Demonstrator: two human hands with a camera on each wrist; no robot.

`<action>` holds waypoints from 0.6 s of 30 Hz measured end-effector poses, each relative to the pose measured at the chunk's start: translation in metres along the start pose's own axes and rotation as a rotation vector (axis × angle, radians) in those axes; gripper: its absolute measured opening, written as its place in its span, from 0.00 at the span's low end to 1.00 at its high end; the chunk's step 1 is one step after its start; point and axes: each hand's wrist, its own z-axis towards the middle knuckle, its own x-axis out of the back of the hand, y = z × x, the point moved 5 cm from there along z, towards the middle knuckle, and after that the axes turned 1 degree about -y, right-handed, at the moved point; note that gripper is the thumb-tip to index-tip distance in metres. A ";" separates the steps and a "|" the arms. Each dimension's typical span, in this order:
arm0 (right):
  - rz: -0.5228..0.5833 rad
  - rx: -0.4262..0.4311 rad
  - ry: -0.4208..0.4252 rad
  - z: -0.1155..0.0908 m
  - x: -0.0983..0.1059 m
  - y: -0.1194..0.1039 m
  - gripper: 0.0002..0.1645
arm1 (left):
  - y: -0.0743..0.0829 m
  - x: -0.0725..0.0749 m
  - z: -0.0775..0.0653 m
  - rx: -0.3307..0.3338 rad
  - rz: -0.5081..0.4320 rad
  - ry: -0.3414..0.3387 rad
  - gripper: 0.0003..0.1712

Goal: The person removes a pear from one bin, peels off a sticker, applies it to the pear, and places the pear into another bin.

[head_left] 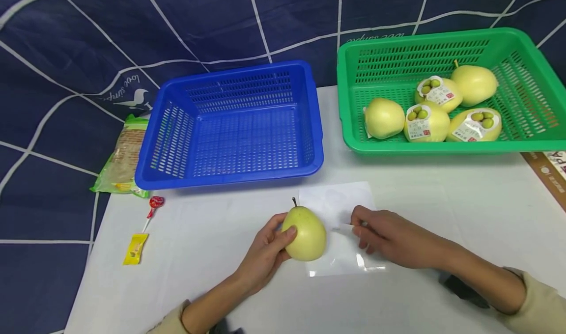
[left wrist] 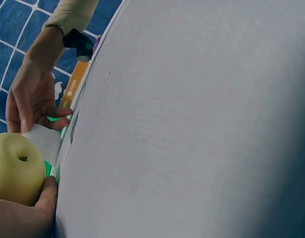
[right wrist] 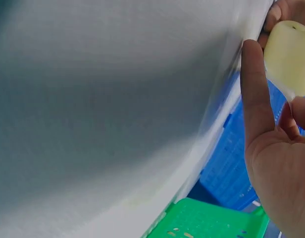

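Note:
My left hand (head_left: 264,255) grips a yellow-green pear (head_left: 306,236), thumb across its near side and the stem pointing up. In the left wrist view the pear (left wrist: 16,168) shows its hollowed end. To the right of it, my right hand (head_left: 393,236) pinches a small white sticker-like piece (head_left: 342,227) between thumb and finger. The same white piece (left wrist: 43,141) appears in the left wrist view, close beside the pear. Beneath both hands lies a thin, shiny sheet (head_left: 338,201) on the white table. Whatever is printed on the white piece cannot be made out.
A blue basket (head_left: 230,179) stands behind the left hand. At the back right, a green basket (head_left: 424,147) holds several pears (head_left: 474,85), most bearing labels. On the left lie a bagged food packet (head_left: 126,157), a red lollipop (head_left: 156,202) and a yellow wrapped candy (head_left: 135,249).

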 end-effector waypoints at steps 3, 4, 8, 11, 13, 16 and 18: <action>-0.014 0.027 0.021 -0.002 0.003 -0.005 0.05 | 0.000 0.000 0.000 0.000 -0.005 0.004 0.29; -0.014 0.034 0.029 -0.002 0.003 -0.006 0.05 | 0.000 0.000 0.000 0.002 -0.005 0.008 0.29; 0.043 0.044 0.041 -0.003 0.003 -0.010 0.04 | -0.001 0.000 0.001 -0.002 0.021 0.023 0.29; 0.109 0.017 0.050 -0.003 0.003 -0.010 0.04 | -0.001 0.000 0.002 -0.011 0.044 0.029 0.29; 0.135 0.005 0.063 -0.003 0.002 -0.010 0.04 | -0.001 0.000 0.001 -0.016 0.054 0.031 0.29; 0.167 0.008 0.090 -0.004 0.002 -0.009 0.04 | 0.000 -0.001 0.001 -0.021 0.057 0.033 0.29; 0.194 0.027 0.109 -0.004 0.002 -0.009 0.04 | 0.000 -0.001 0.001 -0.021 0.062 0.035 0.29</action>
